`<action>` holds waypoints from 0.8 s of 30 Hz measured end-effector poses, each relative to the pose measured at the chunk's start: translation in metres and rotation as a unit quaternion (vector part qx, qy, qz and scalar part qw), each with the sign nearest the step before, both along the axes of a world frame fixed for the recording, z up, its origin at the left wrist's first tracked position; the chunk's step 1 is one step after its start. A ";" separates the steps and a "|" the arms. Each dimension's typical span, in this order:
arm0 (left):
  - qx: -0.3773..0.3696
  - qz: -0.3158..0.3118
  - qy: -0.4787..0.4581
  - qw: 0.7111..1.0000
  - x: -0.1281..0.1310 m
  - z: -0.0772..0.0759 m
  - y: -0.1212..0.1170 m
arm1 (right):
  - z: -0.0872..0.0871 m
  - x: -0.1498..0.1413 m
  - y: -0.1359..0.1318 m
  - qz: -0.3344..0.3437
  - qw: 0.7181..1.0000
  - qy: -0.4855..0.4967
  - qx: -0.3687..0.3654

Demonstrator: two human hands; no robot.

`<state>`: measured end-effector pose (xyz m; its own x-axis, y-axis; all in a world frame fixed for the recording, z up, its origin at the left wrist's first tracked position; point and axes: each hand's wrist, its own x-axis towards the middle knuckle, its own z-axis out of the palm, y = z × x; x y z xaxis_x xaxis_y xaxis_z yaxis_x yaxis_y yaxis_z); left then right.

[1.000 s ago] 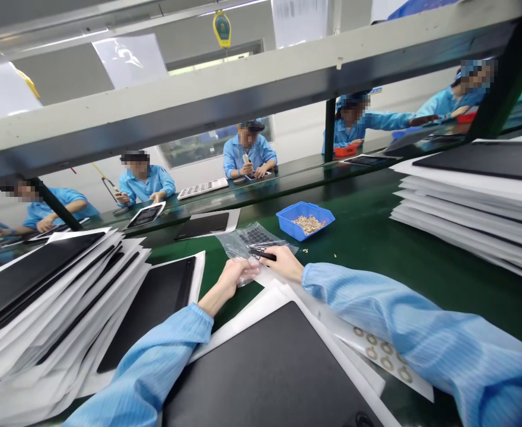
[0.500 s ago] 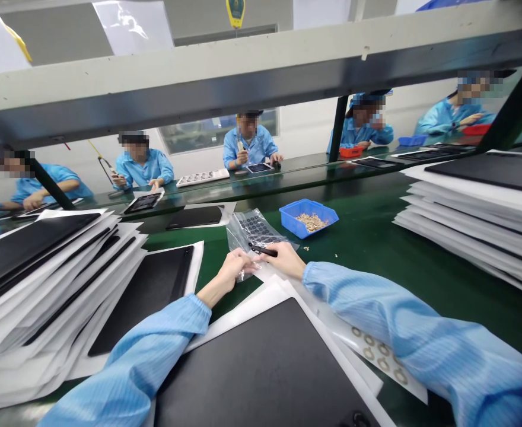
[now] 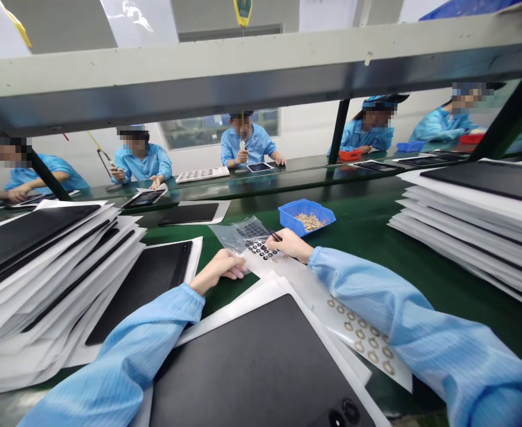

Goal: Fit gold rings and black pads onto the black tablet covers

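Observation:
My left hand [image 3: 228, 265] pinches the near left edge of a clear plastic bag [image 3: 225, 236]. Out of the bag runs a translucent sticker sheet [image 3: 303, 279], with rows of black rings near the bag and tan ring marks towards its near end. Over the black rings, my right hand [image 3: 290, 244] grips slim black tweezers [image 3: 275, 235]; their tips are hidden by the fingers. Below both hands lies a large black tablet-like panel [image 3: 261, 362] on white paper, with round lens-like parts at its lower right corner. My right forearm covers part of the sheet.
A blue bin [image 3: 299, 220] of small tan pieces stands beyond my right hand. Paper-layered stacks of black panels rise at left [image 3: 34, 237] and right [image 3: 474, 219]. A rail [image 3: 261, 65] crosses overhead. Several co-workers in blue sit across the bench.
My right hand has shifted slightly right and up with the tweezers, uncovering black rings on the sheet. My left hand has moved a little left. The view has shifted slightly.

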<state>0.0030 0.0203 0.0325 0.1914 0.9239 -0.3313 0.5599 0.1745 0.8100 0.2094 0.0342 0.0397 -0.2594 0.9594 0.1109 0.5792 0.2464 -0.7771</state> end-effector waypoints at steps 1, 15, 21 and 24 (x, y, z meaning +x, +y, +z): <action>-0.006 -0.014 0.038 0.999 -0.007 0.003 -0.002 | 0.008 0.002 -0.008 0.009 1.000 0.007 -0.018; 0.282 -0.422 0.109 0.855 0.015 0.029 -0.139 | 0.003 0.043 -0.236 -0.044 0.979 0.075 -0.186; 0.321 -0.458 0.076 0.825 0.032 -0.002 -0.153 | -0.007 0.039 -0.252 -0.101 0.970 0.116 -0.186; 0.326 -0.457 0.075 0.824 0.032 -0.005 -0.151 | -0.009 0.038 -0.251 -0.107 0.968 0.123 -0.191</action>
